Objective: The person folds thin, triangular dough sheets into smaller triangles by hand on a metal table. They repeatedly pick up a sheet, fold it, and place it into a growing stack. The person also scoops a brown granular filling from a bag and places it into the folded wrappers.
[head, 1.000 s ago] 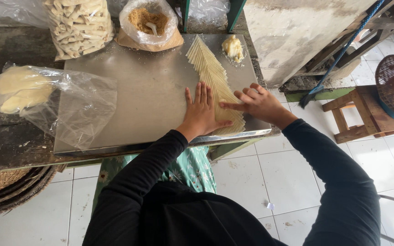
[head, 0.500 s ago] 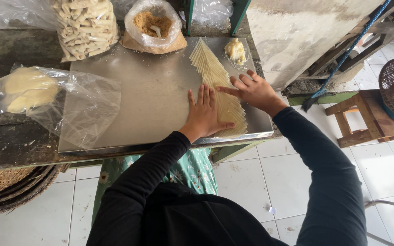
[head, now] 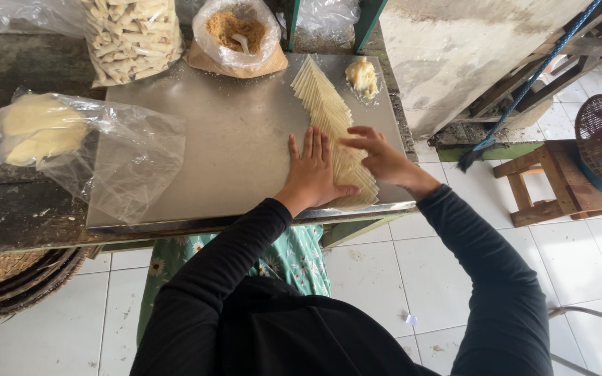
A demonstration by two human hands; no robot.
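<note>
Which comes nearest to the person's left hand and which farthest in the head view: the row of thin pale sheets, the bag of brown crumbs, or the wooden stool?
From the left hand:
1. Row of thin pale sheets, touching it, on its right edge.
2. Bag of brown crumbs, at the tray's far edge.
3. Wooden stool, on the floor, far right.

One head-worn camera looks steeply down, close over the metal tabletop [head: 231, 146] and tiled floor [head: 384, 278].

Two bare hands, left hand [head: 313, 175] and right hand [head: 383, 159]. One fanned row of thin pale dough sheets [head: 332, 118], three filled clear plastic bags, one brown wooden stool [head: 548, 182].
</note>
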